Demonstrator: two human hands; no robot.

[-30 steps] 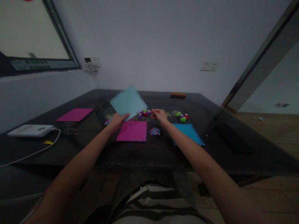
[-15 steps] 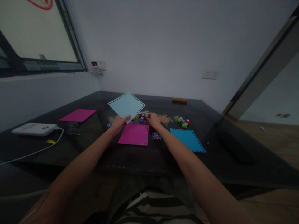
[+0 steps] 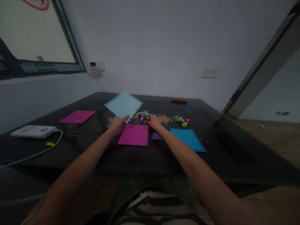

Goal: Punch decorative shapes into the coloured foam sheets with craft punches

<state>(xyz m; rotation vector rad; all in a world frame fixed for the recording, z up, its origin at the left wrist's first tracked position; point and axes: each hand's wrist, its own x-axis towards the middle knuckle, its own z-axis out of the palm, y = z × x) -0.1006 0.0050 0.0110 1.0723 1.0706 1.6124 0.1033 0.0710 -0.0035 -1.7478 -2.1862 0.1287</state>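
My left hand (image 3: 116, 125) pinches the lower corner of a pale blue sheet (image 3: 124, 105) with punched holes along its edges, tilted above the table. My right hand (image 3: 154, 121) reaches forward with fingers curled against a small red googly-eyed ball (image 3: 148, 118); the fingertips are partly hidden. Left of it sit several more such balls (image 3: 142, 119) in purple, green and red. A pink punched sheet (image 3: 133, 135) lies flat between my forearms. Beside it is a small heap of colourful bits (image 3: 156, 136), too small to name.
A blue punched sheet (image 3: 186, 138) and a second cluster of googly-eyed balls (image 3: 184, 123) lie to the right. Another pink sheet (image 3: 77, 116), a white device (image 3: 34, 131) with a cable and a coil of clear cord (image 3: 72, 130) are on the left. A brown block (image 3: 179, 100) sits far back.
The pale blue sheet stays in my left hand, shifted slightly left. My right fingers have moved slightly, and the red ball shows more plainly beside them. The whole view has shifted a little.
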